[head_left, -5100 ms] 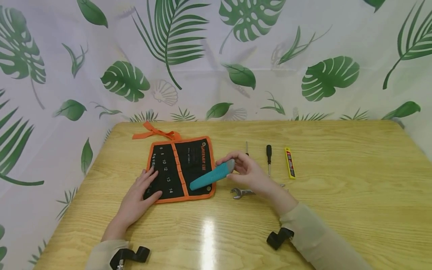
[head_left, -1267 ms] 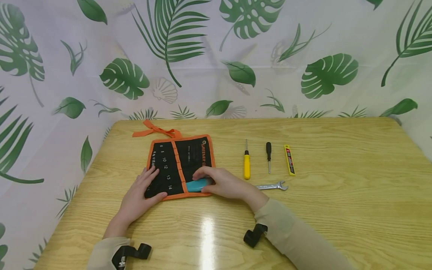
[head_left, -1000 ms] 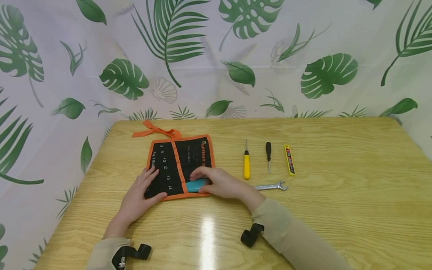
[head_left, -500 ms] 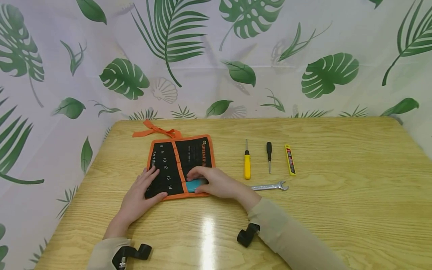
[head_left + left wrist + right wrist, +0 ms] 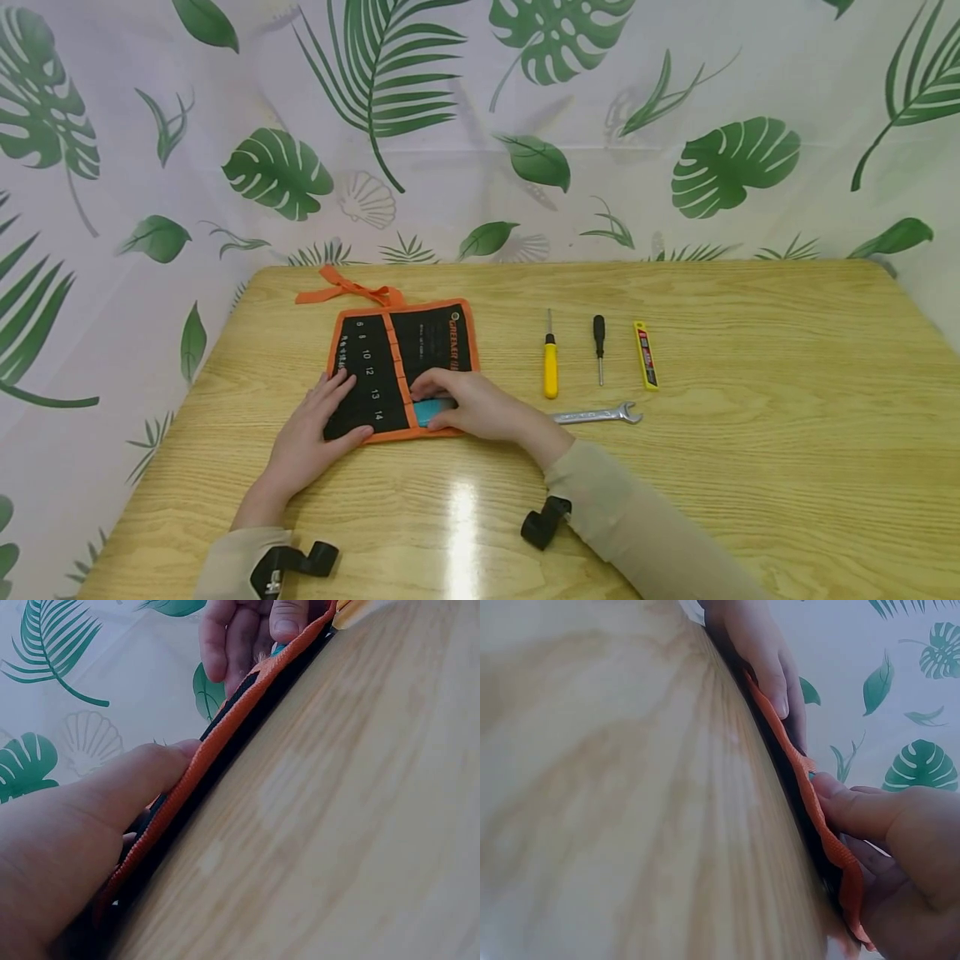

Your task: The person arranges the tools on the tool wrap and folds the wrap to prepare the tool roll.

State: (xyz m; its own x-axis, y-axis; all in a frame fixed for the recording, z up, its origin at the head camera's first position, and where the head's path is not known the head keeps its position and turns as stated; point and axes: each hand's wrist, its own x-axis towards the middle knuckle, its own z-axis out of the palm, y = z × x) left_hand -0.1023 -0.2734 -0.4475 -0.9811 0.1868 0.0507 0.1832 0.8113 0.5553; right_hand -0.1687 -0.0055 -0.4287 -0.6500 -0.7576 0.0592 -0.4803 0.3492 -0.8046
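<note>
A black tool pouch point(image 5: 431, 337) with orange edging lies unrolled on the table, its numbered pockets on the left half. My right hand point(image 5: 483, 407) pinches a teal utility knife point(image 5: 430, 412) over the pouch's lower right corner. The knife's left end meets the orange strip at the pocket mouths, and my fingers cover its right part. My left hand point(image 5: 311, 429) rests on the pouch's lower left, fingers extended over the black cloth. In the left wrist view, the left thumb point(image 5: 169, 761) lies along the pouch's orange edge point(image 5: 202, 769).
Right of the pouch lie a yellow-handled screwdriver point(image 5: 551, 371), a black-handled screwdriver point(image 5: 599, 337) and a slim yellow packet point(image 5: 646, 357). A wrench point(image 5: 596, 415) lies below them, partly hidden by my right hand and wrist. Orange ties point(image 5: 348, 289) trail behind the pouch.
My right hand has brought the knife down from above the pouch's right edge and slid left with it towards the pocket strip; less teal shows. My left hand stays almost in place.
</note>
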